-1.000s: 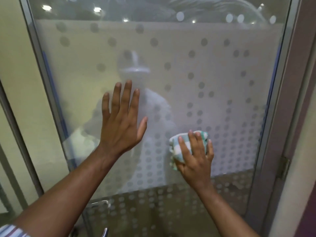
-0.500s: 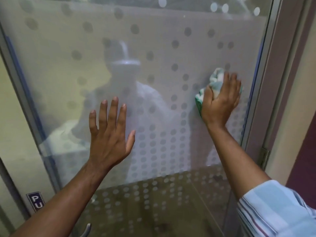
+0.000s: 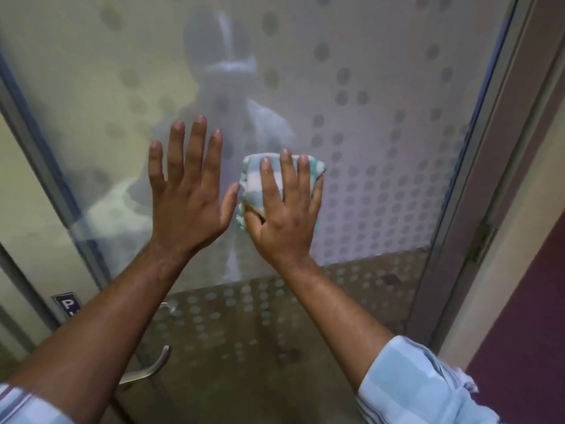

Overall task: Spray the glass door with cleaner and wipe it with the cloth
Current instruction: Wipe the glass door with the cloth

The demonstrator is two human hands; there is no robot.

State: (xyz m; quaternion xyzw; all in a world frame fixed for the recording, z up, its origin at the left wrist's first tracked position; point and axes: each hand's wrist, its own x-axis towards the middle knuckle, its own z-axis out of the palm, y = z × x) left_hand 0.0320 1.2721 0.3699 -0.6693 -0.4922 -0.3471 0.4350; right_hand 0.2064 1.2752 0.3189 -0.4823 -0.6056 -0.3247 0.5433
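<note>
Glass door [image 3: 382, 87] fills the view, frosted film with a grey dot pattern, dots denser toward the lower part of the frosted band, clear dotted strip below it. Nearest the camera: two forearms reach up from the bottom edge, both with light blue striped sleeves, right sleeve [image 3: 412, 384] pushed back to mid-forearm, left sleeve [image 3: 24, 405] only just in at the corner. Left hand [image 3: 186, 191] is flat on the glass, palm against it, fingers spread and pointing up, thumb out to the right, holding nothing. Right hand [image 3: 284, 215] sits just beside it, thumb tips near each other, fingers splayed over a folded cloth [image 3: 253, 182] and pressing it onto the glass; cloth is white with teal stripes, bunched under the palm, its top and left edges showing past the fingers. Cloth sits about mid-door, on the frosted band, a bit above the clear strip. Below the left forearm a curved metal door handle [image 3: 153, 365] sticks out, partly hidden by the arm. Left of that, a small dark sign [image 3: 65, 304] on the frame, only a white "P" readable, rest cut off by the arm. Metal door frame [image 3: 477, 179] runs down the right side, hinge [image 3: 481, 240] on it, blurred. Faint reflection of a person in the glass behind the hands. No spray bottle in view.
</note>
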